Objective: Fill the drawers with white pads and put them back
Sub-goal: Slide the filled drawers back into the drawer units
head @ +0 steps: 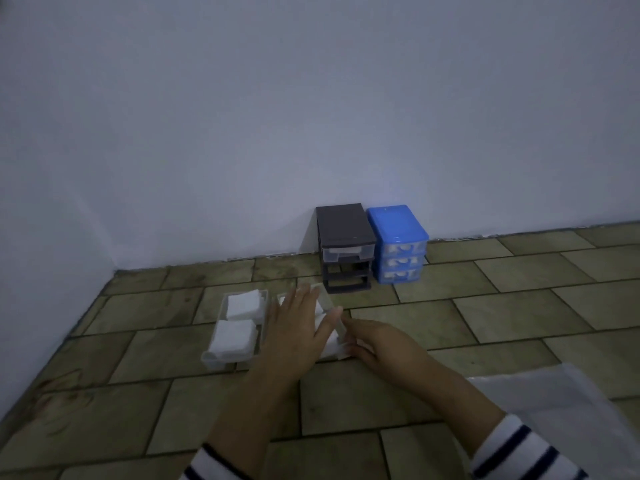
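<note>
Fingers [304, 299] of the left hand [294, 337] lie flat on the pads; the right hand [372, 344] pinches the drawer [330, 306], whose length runs toward the dark cabinet [346, 247].

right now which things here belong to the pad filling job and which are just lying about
Job:
left drawer holding white pads
right drawer under both hands
left hand, flat
right hand
dark cabinet, two slots empty

Lying about:
blue cabinet, drawers all in
plastic sheet
</note>
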